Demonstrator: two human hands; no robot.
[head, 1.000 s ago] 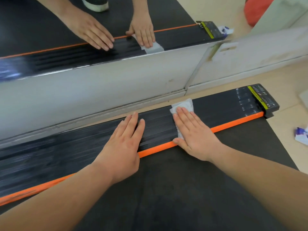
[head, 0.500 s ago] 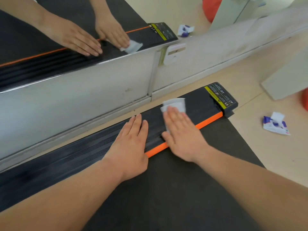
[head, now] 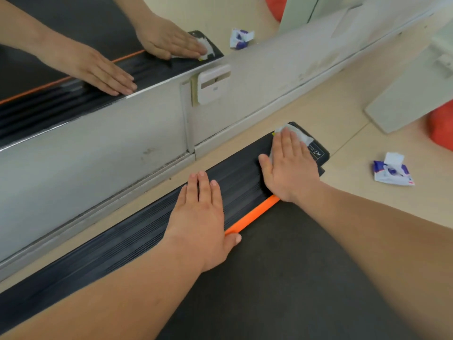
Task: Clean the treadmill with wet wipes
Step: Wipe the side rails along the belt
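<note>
The treadmill's black ribbed side rail (head: 127,239) runs from lower left to upper right, edged by an orange strip (head: 252,215) along the dark belt (head: 282,278). My right hand (head: 290,165) lies flat with straight fingers on a white wet wipe (head: 300,136), pressing it onto the rail's far end by the label. Most of the wipe is hidden under the fingers. My left hand (head: 203,217) rests flat on the rail, thumb over the orange strip, holding nothing.
A wall mirror (head: 73,57) just beyond the rail reflects both hands. A white wall socket (head: 213,84) sits on the baseboard panel. A wet wipe pack (head: 392,170) lies on the beige floor to the right, near a white board and something red (head: 441,123).
My right hand has slid the wipe along the rail to its far end, over the label. My left hand has followed along the rail. The view has shifted right.
</note>
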